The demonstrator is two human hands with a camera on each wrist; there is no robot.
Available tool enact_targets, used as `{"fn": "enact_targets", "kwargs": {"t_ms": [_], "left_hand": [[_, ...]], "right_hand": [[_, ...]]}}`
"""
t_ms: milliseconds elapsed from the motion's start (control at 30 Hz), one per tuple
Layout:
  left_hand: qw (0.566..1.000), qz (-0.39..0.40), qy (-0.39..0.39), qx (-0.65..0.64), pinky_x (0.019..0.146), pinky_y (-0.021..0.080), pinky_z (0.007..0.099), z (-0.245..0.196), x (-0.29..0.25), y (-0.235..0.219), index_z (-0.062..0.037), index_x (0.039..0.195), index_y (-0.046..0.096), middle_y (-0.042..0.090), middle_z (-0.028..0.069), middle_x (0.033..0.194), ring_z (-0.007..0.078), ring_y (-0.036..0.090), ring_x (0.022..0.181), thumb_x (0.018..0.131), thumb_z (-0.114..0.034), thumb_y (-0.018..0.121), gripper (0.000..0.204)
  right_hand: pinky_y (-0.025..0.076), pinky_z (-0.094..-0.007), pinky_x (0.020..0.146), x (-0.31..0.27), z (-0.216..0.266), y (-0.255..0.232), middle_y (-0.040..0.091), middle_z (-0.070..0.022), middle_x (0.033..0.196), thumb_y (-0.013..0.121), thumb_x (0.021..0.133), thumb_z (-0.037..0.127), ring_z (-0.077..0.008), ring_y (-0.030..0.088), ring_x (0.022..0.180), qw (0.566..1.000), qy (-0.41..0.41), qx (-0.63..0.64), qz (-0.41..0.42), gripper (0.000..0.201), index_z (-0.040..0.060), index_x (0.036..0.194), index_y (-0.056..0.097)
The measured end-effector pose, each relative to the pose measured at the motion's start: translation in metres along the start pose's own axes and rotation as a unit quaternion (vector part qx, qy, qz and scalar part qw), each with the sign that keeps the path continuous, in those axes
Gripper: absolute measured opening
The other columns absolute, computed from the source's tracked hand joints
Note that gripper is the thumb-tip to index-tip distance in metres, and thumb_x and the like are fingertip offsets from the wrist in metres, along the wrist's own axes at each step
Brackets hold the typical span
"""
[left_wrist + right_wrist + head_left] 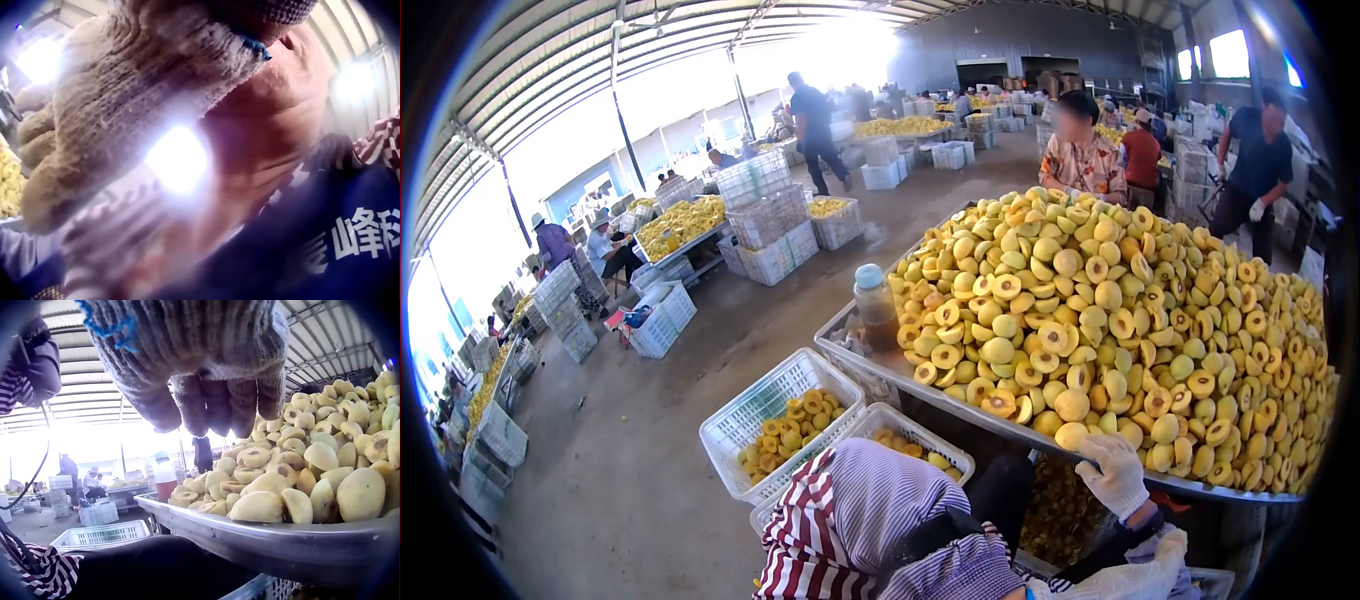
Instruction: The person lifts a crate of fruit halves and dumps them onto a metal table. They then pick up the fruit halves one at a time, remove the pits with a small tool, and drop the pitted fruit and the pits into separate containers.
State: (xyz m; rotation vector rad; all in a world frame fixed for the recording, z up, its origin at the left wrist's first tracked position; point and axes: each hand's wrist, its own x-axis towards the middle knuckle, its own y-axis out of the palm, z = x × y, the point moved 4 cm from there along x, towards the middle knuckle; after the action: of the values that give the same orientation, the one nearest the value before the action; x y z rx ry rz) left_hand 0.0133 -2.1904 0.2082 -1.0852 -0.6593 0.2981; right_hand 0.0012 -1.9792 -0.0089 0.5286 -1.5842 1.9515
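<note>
Your right grip (pixel 1112 472), gloved, hangs with fingers loosely bent and holding nothing, right over the near rim of the tray (pixel 1000 425) at lower centre, by the peach halves (pixel 1100 330) heaped on it; your left grip (pixel 119 119) curls, contents unclear. Judge the halves soft, wet and slippery, easily bruised: cup one by its rounded back, lightly. Mind the bottle (pixel 875 305) at the tray's left corner and the baskets (pixel 785 420) below.
</note>
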Motion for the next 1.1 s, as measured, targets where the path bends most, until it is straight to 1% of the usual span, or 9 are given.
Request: {"fn": "enact_targets", "kwargs": {"t_ms": [267,433,533,667,733,800,867,933,1100], "left_hand": [[0.998,0.043,0.021,-0.039,0.079,0.052,0.0357,-0.011,-0.005,0.005,-0.0028,0.104,0.059,0.063,0.0095,0.1,0.024,0.063,0.089,0.087,-0.012,0.058,0.02],[0.978,0.152,0.047,-0.136,0.079,0.052,0.0351,-0.014,-0.025,0.026,-0.0029,0.105,0.058,0.062,0.0089,0.1,0.024,0.063,0.089,0.088,-0.013,0.057,0.02],[0.902,0.225,-0.103,-0.355,0.078,0.054,0.0377,0.014,-0.054,0.083,-0.0059,0.105,0.062,0.065,0.0092,0.098,0.0266,0.065,0.093,0.09,-0.019,0.059,0.02],[0.889,0.141,-0.321,-0.296,0.08,0.054,0.0425,0.096,-0.114,0.192,-0.011,0.106,0.064,0.067,0.0109,0.096,0.0339,0.066,0.09,0.084,-0.025,0.068,0.027],[0.811,0.17,-0.483,-0.282,0.084,0.053,0.0441,0.129,-0.126,0.245,-0.0095,0.115,0.062,0.067,0.0101,0.11,0.0337,0.064,0.102,0.085,-0.029,0.069,0.037],[0.852,0.013,-0.49,-0.182,0.09,0.051,0.0446,0.144,-0.124,0.284,-0.0117,0.126,0.058,0.063,0.0122,0.122,0.0346,0.063,0.107,0.084,-0.031,0.071,0.048],[0.847,0.042,-0.509,-0.147,0.091,0.052,0.0439,0.153,-0.119,0.334,-0.0153,0.136,0.053,0.057,0.0148,0.13,0.0379,0.061,0.111,0.079,-0.041,0.076,0.066],[0.797,0.181,-0.561,-0.131,0.085,0.055,0.0453,0.161,-0.096,0.337,-0.0178,0.136,0.053,0.058,0.0132,0.127,0.0379,0.062,0.109,0.078,-0.045,0.077,0.068],[0.813,0.139,-0.54,-0.168,0.088,0.054,0.0451,0.178,-0.109,0.343,-0.0159,0.124,0.062,0.062,0.0139,0.116,0.0327,0.064,0.106,0.077,-0.038,0.08,0.055]], "right_hand": [[0.05,-0.0404,0.09,-0.001,0.015,0.013,0.07,-0.008,0.105,0.075,0.077,0.018,-0.0287,0.066,0.1,0.999,-0.009,0.046,0.028,0.028,0.0116,0.103,0.068],[0.051,-0.0382,0.088,-0.019,0.016,0.016,0.069,-0.0062,0.107,0.073,0.08,0.017,-0.0271,0.065,0.098,0.996,0.025,0.089,0.015,0.026,0.0126,0.104,0.067],[0.052,-0.0389,0.088,-0.04,0.004,0.021,0.07,-0.0076,0.109,0.071,0.084,0.019,-0.0288,0.066,0.099,0.99,0.08,0.116,0.03,0.022,0.0122,0.105,0.069],[0.052,-0.0406,0.09,-0.076,-0.022,0.026,0.071,-0.0093,0.111,0.07,0.087,0.021,-0.0304,0.066,0.102,0.978,0.157,0.127,0.047,0.023,0.0104,0.106,0.07],[0.052,-0.0406,0.091,-0.083,-0.033,0.025,0.071,-0.0096,0.111,0.07,0.086,0.021,-0.0304,0.066,0.103,0.972,0.185,0.134,0.055,0.024,0.0098,0.107,0.07],[0.052,-0.0406,0.091,-0.085,-0.04,0.024,0.071,-0.01,0.112,0.07,0.086,0.021,-0.0307,0.066,0.103,0.968,0.211,0.122,0.058,0.024,0.0098,0.107,0.07],[0.052,-0.0406,0.09,-0.086,-0.05,0.023,0.071,-0.0103,0.111,0.07,0.085,0.02,-0.0311,0.066,0.103,0.965,0.232,0.107,0.05,0.024,0.0096,0.107,0.07],[0.052,-0.0407,0.09,-0.089,-0.058,0.023,0.071,-0.0105,0.111,0.07,0.085,0.019,-0.0314,0.066,0.103,0.964,0.247,0.094,0.034,0.023,0.0093,0.106,0.071],[0.054,-0.0408,0.083,-0.09,-0.083,0.022,0.072,-0.0099,0.104,0.07,0.085,0.018,-0.0323,0.067,0.096,0.949,0.305,0.077,-0.02,0.022,0.0099,0.105,0.07]]}}
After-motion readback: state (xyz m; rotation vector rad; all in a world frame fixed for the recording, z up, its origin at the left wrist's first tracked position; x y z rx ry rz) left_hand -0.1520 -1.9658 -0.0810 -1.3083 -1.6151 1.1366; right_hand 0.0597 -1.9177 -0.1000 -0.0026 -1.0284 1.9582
